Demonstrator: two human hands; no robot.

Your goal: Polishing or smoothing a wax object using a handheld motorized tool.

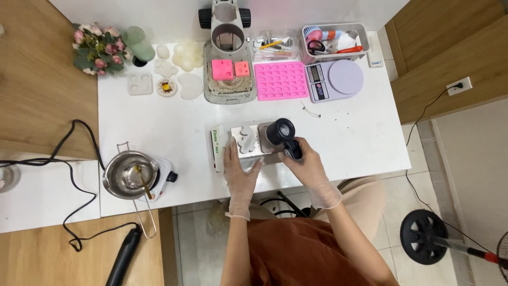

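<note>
Both my hands wear thin clear gloves. My right hand (pixel 309 168) grips the handle of a black heat gun (pixel 280 132), whose round nozzle faces up over the right end of a flat box (pixel 218 144). On that box lies a pale cloud-shaped mould (pixel 246 139). My left hand (pixel 238 172) rests flat on the box's near left part, fingers touching the mould's edge.
A steel pot with yellow wax (pixel 129 173) sits on a small hotplate at the left. At the back stand a microscope-like stand (pixel 228 58) with pink cubes, a pink silicone tray (pixel 281 80), a kitchen scale (pixel 334 79), a tool basket (pixel 334 42), white moulds and flowers (pixel 99 48).
</note>
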